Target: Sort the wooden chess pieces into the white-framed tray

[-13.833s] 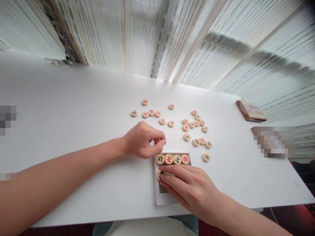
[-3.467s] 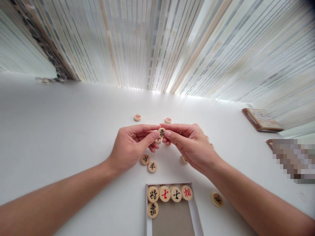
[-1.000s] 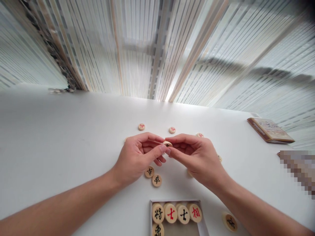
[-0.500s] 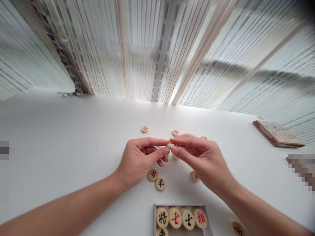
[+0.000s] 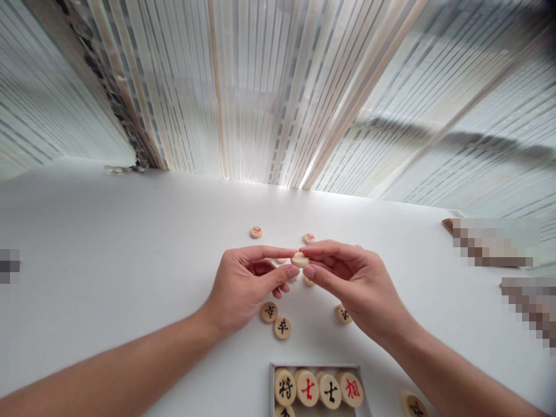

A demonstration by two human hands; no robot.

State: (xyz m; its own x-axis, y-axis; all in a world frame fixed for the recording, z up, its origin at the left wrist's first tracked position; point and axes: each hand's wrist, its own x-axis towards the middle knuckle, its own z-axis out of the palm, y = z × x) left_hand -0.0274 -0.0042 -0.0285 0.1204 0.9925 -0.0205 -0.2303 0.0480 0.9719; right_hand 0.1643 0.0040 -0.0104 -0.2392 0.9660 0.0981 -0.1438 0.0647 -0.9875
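Observation:
My left hand (image 5: pixel 249 284) and my right hand (image 5: pixel 354 284) meet above the white table (image 5: pixel 108 260). Between their thumbs and forefingers they pinch one round wooden chess piece (image 5: pixel 299 259), seen edge on, so its mark is hidden. Two loose pieces (image 5: pixel 276 319) with black characters lie just below my left hand. Another piece (image 5: pixel 343 314) shows under my right hand. At the bottom edge an open grey box (image 5: pixel 315 367) holds a row of pieces (image 5: pixel 318 389) marked in black and red.
Two red-marked pieces (image 5: pixel 256 232) lie farther back on the table. One more piece (image 5: pixel 414 406) sits right of the box, by my right forearm. Blurred objects (image 5: pixel 495 243) lie at the right edge. Striped blinds (image 5: pixel 278 87) fill the background.
The held piece has turned from face-up to edge-on between my fingers. Both hands stayed together over the table, and the view drifted so the box sits lower in the picture.

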